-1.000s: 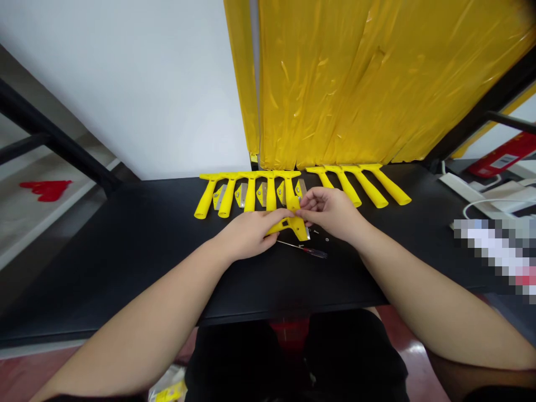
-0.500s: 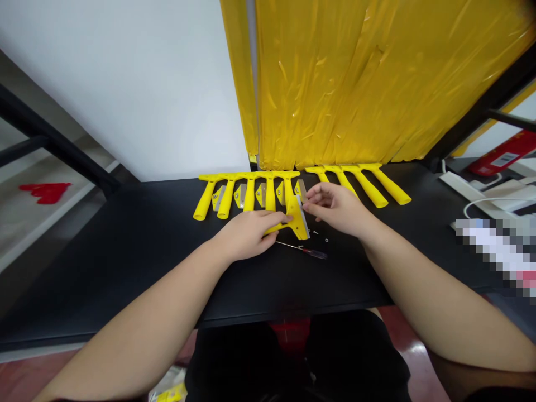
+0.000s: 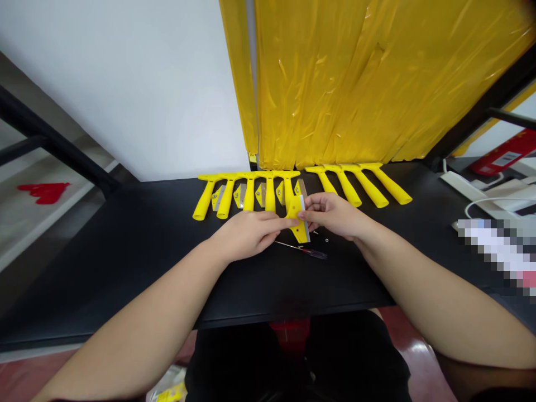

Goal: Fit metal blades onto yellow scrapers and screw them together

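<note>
My left hand (image 3: 251,233) is closed round the handle of a yellow scraper (image 3: 298,223), with a finger stretched along its head. A pale blade edge runs down the right side of that head. My right hand (image 3: 330,215) pinches the edge, thumb on top and fingers partly hidden behind. Just below lies a screwdriver (image 3: 315,254) with a dark clear handle, near small screws and a nut (image 3: 326,240). Behind my hands are a row of yellow handles (image 3: 203,202) with small blade pieces (image 3: 240,195) between them, and several more yellow handles (image 3: 372,190) to the right.
The black table (image 3: 146,251) meets a white panel (image 3: 125,84) and yellow plastic sheeting (image 3: 326,84) at the back. White power strips and cables (image 3: 473,192) lie at the right, by a red item (image 3: 502,156). Black frame bars rise at both sides.
My right hand has moved slightly down and left and now grips the scraper's blade edge. The scraper head has turned a little more upright, and my left finger reaches further along it.
</note>
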### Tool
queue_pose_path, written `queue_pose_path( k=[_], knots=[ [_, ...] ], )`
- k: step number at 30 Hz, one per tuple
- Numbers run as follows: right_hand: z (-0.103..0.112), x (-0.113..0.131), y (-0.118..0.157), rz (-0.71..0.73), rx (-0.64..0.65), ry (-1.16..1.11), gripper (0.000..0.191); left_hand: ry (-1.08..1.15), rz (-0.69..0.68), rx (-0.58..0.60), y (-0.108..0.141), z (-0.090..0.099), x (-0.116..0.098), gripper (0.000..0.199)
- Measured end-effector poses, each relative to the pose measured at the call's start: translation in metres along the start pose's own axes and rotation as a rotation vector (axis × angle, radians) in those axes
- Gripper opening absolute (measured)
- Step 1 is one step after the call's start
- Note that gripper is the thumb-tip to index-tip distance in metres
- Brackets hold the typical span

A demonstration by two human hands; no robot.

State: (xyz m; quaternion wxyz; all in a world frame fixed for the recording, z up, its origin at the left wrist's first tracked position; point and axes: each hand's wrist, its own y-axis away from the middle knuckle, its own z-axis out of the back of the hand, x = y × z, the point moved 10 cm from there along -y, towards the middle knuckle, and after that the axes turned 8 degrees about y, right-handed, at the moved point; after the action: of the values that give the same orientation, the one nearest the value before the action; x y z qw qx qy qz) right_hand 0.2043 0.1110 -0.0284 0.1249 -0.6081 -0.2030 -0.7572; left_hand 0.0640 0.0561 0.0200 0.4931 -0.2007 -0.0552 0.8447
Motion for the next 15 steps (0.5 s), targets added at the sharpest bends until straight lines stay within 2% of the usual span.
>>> queue_pose_path(
  k=[5, 8, 12, 15],
  knots=[
    [0.0, 0.003, -0.001, 0.043, -0.012, 0.046, 0.034, 0.027, 0.004, -0.011, -0.001, 0.002, 0.0, 0.043],
    [0.006, 0.005, 0.001, 0.06, -0.018, 0.157, 0.032, 0.044, 0.011, -0.008, -0.001, 0.002, 0.0, 0.041],
    [0.023, 0.013, 0.008, 0.115, -0.057, 0.616, 0.021, 0.017, 0.053, 0.02, -0.002, 0.001, 0.004, 0.043],
    [0.022, 0.013, 0.011, 0.148, -0.008, 0.878, 0.009, -0.003, 0.093, 0.046, -0.001, -0.001, 0.01, 0.043]
  ],
)
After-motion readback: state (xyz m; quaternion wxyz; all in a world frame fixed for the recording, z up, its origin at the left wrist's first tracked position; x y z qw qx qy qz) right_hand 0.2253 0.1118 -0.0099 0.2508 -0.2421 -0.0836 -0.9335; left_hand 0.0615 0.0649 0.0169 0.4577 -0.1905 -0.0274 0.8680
